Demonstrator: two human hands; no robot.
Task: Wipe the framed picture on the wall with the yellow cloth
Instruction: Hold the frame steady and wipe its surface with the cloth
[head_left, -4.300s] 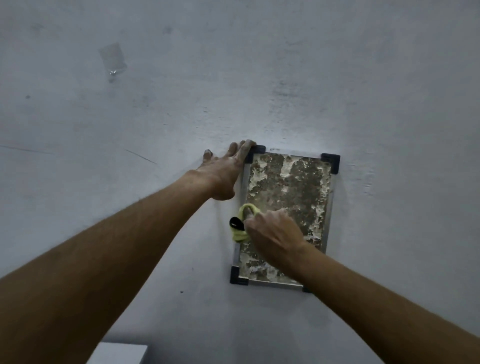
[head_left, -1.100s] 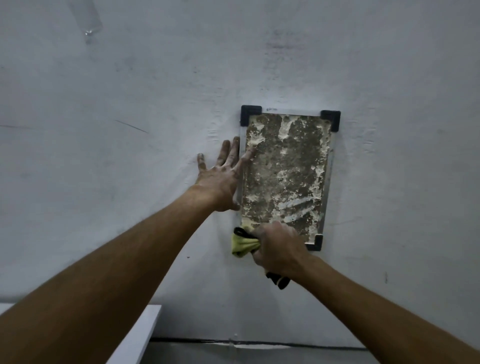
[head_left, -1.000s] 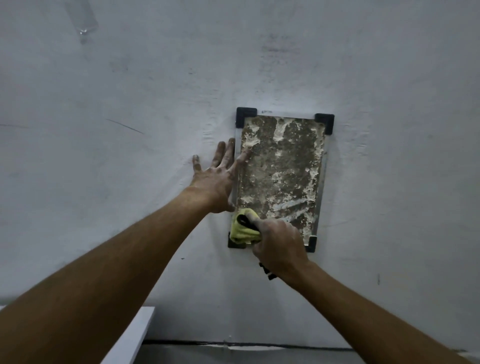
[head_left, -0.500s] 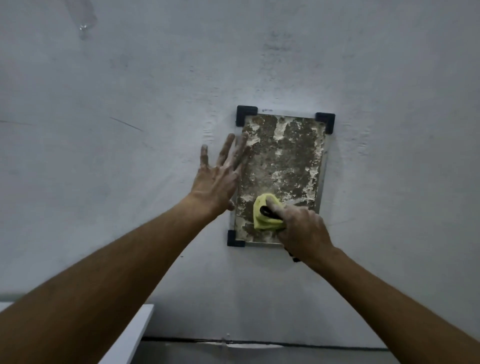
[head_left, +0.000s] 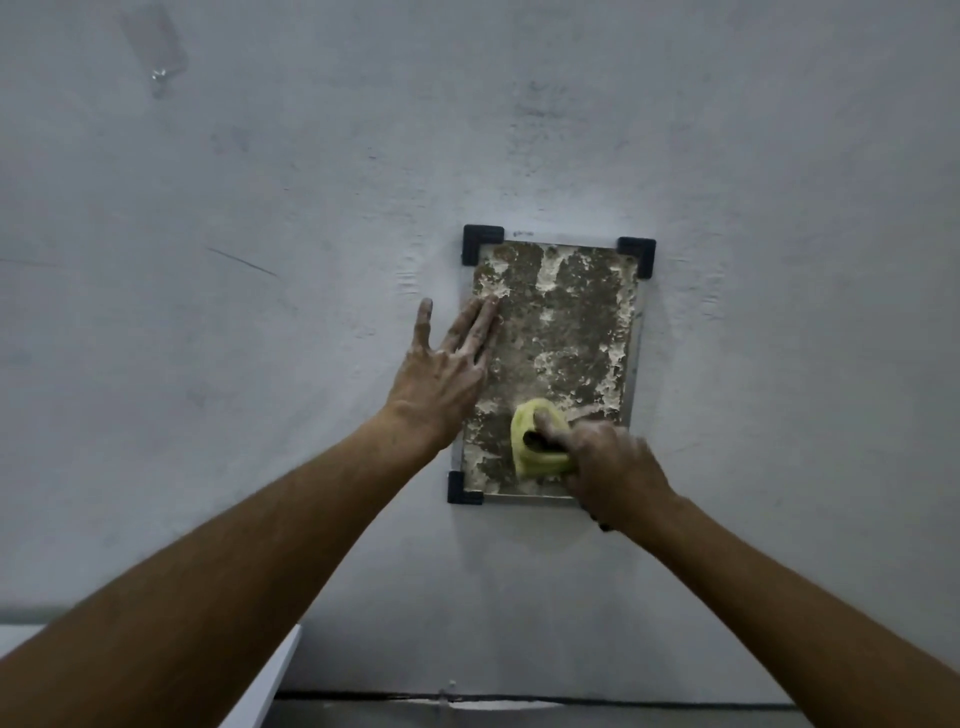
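Observation:
A framed picture hangs on the grey wall, with a mottled brown and white surface, a thin metal frame and black corner pieces. My right hand is shut on a bunched yellow cloth and presses it against the picture's lower part. The hand covers the lower right corner. My left hand lies flat and open, its fingers spread over the picture's left edge, fingertips on the surface.
The grey wall carries a scratch mark and a piece of clear tape at the upper left. A white ledge or shelf edge juts in at the bottom left. A dark seam runs along the wall's base.
My right hand has swept the yellow cloth from the picture's lower left corner toward the lower middle. My left hand has shifted slightly onto the picture's left edge.

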